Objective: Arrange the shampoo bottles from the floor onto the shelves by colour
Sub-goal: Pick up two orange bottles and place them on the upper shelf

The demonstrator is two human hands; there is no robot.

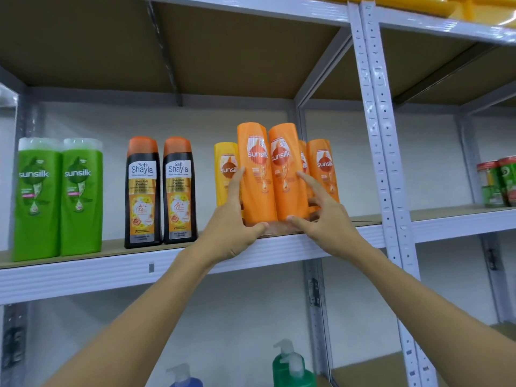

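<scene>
Two orange Sunsilk bottles stand side by side at the front edge of the grey metal shelf (83, 270). My left hand (233, 219) grips the left orange bottle (255, 174) at its base and side. My right hand (325, 219) holds the right orange bottle (287, 174), thumb at its base and forefinger on its label. Behind them stand a yellow Sunsilk bottle (224, 166) and two more orange bottles (324, 163), partly hidden. Further left on the same shelf stand two black Safi Shayla bottles (160, 191) and two green Sunsilk bottles (57, 196).
A white perforated upright (382, 163) divides this bay from the right one, where several red-lidded jars (499, 181) sit. Below are a green pump bottle (290, 364) and a blue pump bottle (181, 377). A yellow tray (474, 7) lies on the top shelf.
</scene>
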